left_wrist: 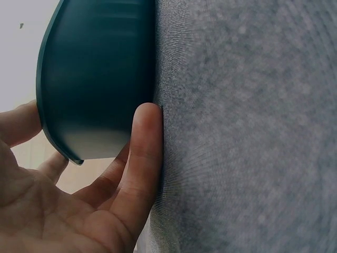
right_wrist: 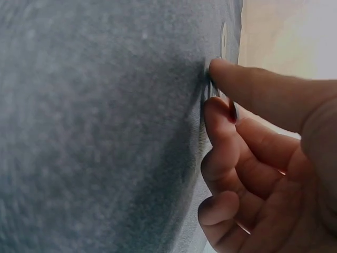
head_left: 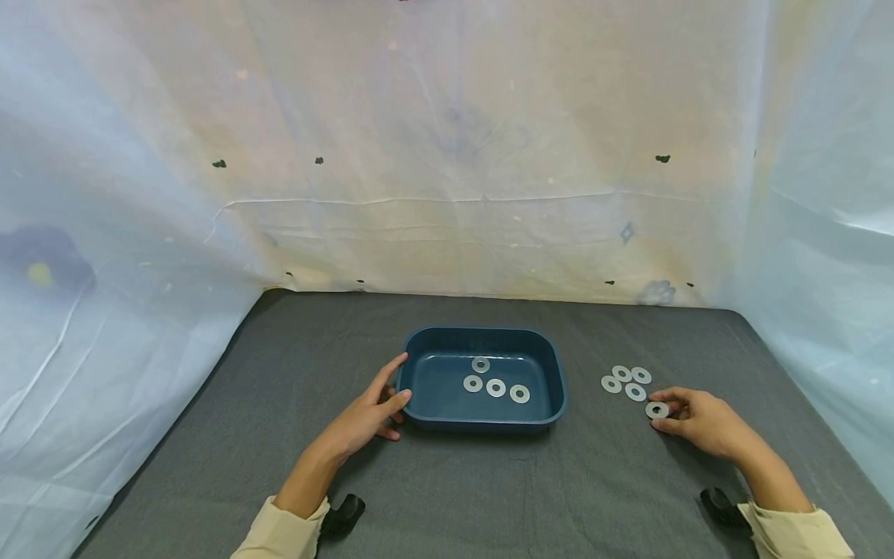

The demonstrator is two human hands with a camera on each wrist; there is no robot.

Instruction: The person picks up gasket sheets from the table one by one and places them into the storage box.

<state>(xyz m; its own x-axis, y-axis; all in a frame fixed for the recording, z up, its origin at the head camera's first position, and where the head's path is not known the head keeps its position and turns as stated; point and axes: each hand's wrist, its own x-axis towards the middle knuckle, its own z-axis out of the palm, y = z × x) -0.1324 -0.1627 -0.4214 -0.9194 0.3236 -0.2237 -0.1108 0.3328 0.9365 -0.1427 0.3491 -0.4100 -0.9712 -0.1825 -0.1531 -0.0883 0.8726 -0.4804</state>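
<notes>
A dark blue rectangular tray (head_left: 483, 425) stands on the grey cloth, with several flat metal washers (head_left: 496, 387) lying inside it. My left hand (head_left: 366, 415) holds the tray's left end, thumb and index finger at the rim; in the left wrist view the lower fingers (left_wrist: 143, 158) lie against the outer wall, close to the cloth. To the tray's right, my right hand (head_left: 705, 423) pinches one washer (head_left: 651, 412) between thumb and fingers, low over the cloth. In the right wrist view the fingers (right_wrist: 221, 158) largely hide that washer, seen edge-on.
Several loose washers (head_left: 621, 374) lie flat in a cluster on the cloth just beyond my right hand. A grey cloth (head_left: 531, 489) covers the table. Pale printed curtains (head_left: 454, 155) hang behind the table and along both sides.
</notes>
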